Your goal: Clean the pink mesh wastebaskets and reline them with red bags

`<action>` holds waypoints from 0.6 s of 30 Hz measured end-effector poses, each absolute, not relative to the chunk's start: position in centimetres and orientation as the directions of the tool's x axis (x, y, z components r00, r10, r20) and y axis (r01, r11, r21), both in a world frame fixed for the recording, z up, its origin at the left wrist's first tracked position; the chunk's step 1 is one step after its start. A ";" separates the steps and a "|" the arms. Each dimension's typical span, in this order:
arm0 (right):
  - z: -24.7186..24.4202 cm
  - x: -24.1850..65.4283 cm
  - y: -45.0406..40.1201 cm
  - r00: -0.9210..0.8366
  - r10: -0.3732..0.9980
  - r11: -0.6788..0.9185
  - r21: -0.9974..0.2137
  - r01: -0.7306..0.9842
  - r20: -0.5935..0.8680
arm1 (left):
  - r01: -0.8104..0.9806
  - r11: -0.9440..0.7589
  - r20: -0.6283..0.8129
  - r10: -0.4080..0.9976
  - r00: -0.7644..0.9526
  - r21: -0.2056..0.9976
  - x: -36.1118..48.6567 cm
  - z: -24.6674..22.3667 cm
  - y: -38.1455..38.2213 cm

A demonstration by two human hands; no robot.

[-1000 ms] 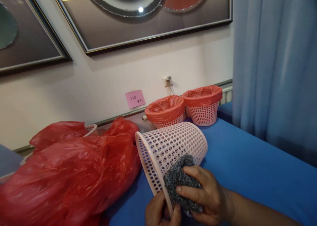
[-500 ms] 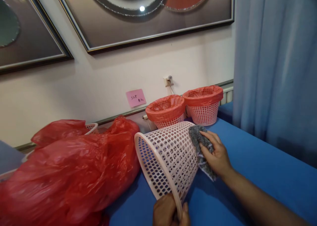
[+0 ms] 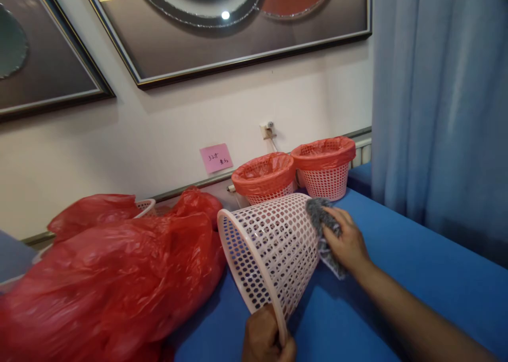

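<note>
A white perforated basket [image 3: 278, 240] lies tilted on its side over the blue surface, its open mouth facing left. My left hand [image 3: 266, 338] grips the lower part of its rim at the bottom of the view, fingers wrapped round the edge. With my right hand [image 3: 347, 240] I hold a grey cloth [image 3: 323, 224] pressed against the basket's base end. Part of the cloth hangs below my fingers.
Red plastic bags [image 3: 119, 277] are heaped at the left, with other white baskets partly behind them. Two red-lined baskets [image 3: 264, 177] [image 3: 325, 166] stand near the wall. A blue curtain [image 3: 432, 102] hangs at the right, and a pink note [image 3: 216, 158] is on the wall.
The basket has turned slightly in my left hand, which has shifted a little on the rim. My right hand and the cloth have moved slightly at the base end.
</note>
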State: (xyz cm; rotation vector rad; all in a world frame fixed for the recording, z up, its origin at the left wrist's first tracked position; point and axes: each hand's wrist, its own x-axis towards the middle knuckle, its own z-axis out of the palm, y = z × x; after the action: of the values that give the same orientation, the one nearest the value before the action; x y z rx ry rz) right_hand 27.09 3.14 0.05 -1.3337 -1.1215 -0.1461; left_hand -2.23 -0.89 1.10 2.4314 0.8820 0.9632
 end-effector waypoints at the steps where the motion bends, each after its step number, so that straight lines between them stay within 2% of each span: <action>1: -0.2 28.3 4.0 0.593 0.503 0.236 -0.760 0.606 0.629 | 0.419 -0.716 0.454 0.686 0.568 0.558 -2.1 1.1 -0.8; 3: -0.4 29.7 4.8 0.686 0.509 0.150 -0.838 0.524 0.520 | 0.431 -0.684 0.414 0.713 0.565 0.589 -1.8 1.2 -0.8; 4: -0.3 29.7 4.8 0.692 0.507 0.150 -0.843 0.516 0.513 | 0.436 -0.670 0.390 0.722 0.571 0.601 -1.6 1.2 -0.8; 6: 0.1 28.4 3.7 0.620 0.499 0.239 -0.784 0.573 0.606 | 0.448 -0.653 0.354 0.731 0.583 0.611 -1.2 1.3 -0.8; 8: 0.7 25.7 1.6 0.442 0.468 0.393 -0.628 0.672 0.765 | 0.447 -0.651 0.330 0.725 0.604 0.613 -0.7 1.6 -0.9; 10: 1.3 22.8 -0.7 0.202 0.403 0.555 -0.414 0.722 0.893 | 0.441 -0.663 0.316 0.708 0.632 0.605 -0.4 1.8 -0.9; 12: 1.5 20.7 -2.6 0.006 0.306 0.683 -0.223 0.696 0.952 | 0.440 -0.684 0.305 0.685 0.661 0.582 -0.3 1.9 -0.8; 14: 1.4 20.1 -3.1 -0.072 0.250 0.727 -0.138 0.673 0.966 | 0.440 -0.706 0.304 0.664 0.683 0.554 -0.4 1.9 -0.6; 16: 1.3 21.0 -2.2 0.002 0.302 0.661 -0.211 0.720 0.953 | 0.436 -0.713 0.308 0.658 0.687 0.549 -0.5 2.0 -0.5; 18: 1.0 23.2 -0.3 0.201 0.399 0.506 -0.398 0.765 0.895 | 0.438 -0.706 0.311 0.666 0.678 0.557 -0.6 2.1 -0.3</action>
State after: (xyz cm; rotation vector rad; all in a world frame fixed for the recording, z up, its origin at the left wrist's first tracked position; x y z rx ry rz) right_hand 23.18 -0.30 1.03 -1.0931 -1.4168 -0.3442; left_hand -0.60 -0.30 2.08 2.4492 0.8574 0.7007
